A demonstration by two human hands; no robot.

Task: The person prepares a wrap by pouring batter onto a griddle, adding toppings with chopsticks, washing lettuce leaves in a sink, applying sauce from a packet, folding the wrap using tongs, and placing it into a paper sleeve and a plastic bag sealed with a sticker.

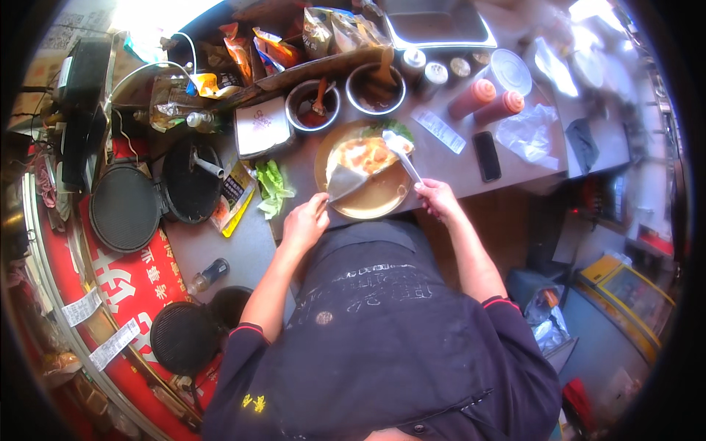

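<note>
On a round golden plate (380, 205) before me lies a flat, pancake-like food (361, 154) with a pale and orange-brown top. My left hand (306, 223) grips a broad metal scraper (347, 183), whose blade rests against the food's near-left edge. A slim white-handled utensil (408, 164) is in my right hand (438, 199); its head reaches the food's right side, and whether it is a spatula or tongs I cannot tell. Green leaf lettuce (405, 130) shows at the far right rim of the plate.
Beyond the plate stand two metal bowls of dark sauce (302, 122) with brushes and red squeeze bottles (499, 107). A phone (486, 156) lies to the right. Lettuce leaves (273, 187), a food packet (236, 193) and an opened round griddle (126, 206) are at left.
</note>
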